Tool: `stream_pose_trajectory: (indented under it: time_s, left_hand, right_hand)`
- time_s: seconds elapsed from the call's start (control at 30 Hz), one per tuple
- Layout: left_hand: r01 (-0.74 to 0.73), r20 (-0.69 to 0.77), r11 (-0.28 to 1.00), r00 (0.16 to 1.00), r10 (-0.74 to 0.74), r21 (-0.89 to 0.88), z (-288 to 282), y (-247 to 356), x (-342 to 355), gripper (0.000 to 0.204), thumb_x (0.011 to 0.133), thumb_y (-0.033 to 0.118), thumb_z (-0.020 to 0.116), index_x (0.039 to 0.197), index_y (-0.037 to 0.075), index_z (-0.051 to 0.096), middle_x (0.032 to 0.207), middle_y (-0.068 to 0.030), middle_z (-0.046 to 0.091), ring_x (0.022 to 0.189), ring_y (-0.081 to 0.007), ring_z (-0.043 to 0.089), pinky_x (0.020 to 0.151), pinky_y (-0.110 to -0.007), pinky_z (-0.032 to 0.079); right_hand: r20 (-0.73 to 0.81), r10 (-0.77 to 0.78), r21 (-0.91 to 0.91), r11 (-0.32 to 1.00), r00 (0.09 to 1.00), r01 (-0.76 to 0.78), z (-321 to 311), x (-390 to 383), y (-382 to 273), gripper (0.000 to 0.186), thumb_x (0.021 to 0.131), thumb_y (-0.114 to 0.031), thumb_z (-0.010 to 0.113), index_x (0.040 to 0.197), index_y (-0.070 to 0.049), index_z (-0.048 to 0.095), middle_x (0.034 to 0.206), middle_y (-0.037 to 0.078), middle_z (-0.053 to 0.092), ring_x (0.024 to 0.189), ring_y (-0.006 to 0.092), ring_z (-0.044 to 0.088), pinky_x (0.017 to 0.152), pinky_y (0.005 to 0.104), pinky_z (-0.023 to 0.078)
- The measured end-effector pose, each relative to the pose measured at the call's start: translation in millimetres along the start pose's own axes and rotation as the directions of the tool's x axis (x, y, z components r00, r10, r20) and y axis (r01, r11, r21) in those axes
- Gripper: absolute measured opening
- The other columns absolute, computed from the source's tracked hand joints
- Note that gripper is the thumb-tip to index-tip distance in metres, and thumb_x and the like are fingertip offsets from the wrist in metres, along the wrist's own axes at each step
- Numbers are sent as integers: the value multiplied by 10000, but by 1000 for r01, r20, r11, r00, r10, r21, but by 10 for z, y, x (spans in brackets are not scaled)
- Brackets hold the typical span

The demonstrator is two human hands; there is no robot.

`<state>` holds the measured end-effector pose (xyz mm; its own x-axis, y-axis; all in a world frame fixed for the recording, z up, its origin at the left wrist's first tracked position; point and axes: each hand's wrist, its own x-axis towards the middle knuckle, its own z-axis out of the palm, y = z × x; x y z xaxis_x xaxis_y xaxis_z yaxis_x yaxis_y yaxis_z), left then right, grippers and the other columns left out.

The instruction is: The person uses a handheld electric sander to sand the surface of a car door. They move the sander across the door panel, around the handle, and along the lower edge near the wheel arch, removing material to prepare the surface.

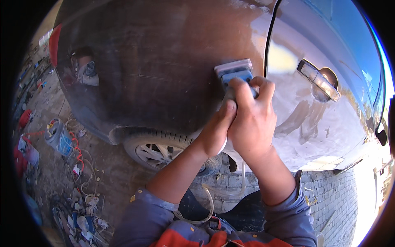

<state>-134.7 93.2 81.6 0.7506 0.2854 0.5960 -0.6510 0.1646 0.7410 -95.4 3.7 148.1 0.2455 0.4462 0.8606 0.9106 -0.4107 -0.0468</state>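
Note:
A blue-grey power sander (235, 76) with a flat rectangular pad rests against the car's dull, dark rear side panel (160, 53), close to the door gap. My right hand (253, 119) is closed over the sander's body from above. Beside it, my left hand (216, 131) wraps the rear of the tool, its fingers partly hidden behind the panel side of the grip. From under my hands a pale hose (243, 177) hangs down and curls across my lap. The panel shows brownish and greyish patches near the door.
To the right is the car door with its chrome handle (319, 79) and whitish patches. Below the panel sits the rear wheel (160, 153). On the left floor stand a bucket (59, 136), an orange coiled hose (77, 150) and scattered debris (84, 224). Brick paving (333, 201) lies at lower right.

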Motion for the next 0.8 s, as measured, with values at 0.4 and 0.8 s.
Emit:
stream_pose_trajectory:
  time_s: [0.4,0.8]
  left_hand:
    - [258,-74,964,962,-262,-66,-79,-855,-1160,877,1115,699,238,1589,-21,397,1532,-177,544,1430,-245,514,1177,-370,412]
    - [71,-37,997,997,-72,-26,-24,-84,-44,828,1129,677,278,1609,10,376,1442,-183,623,1363,-226,567,1107,-353,460]
  right_hand:
    - [360,26,-11,1000,932,-24,187,-1069,-3,493,788,-174,805,1260,-232,676,1270,162,515,1074,361,659,672,422,622]
    - [64,-87,-90,992,994,93,-20,38,-51,404,838,-116,754,1226,-183,664,1244,176,554,1023,416,694,710,479,609]
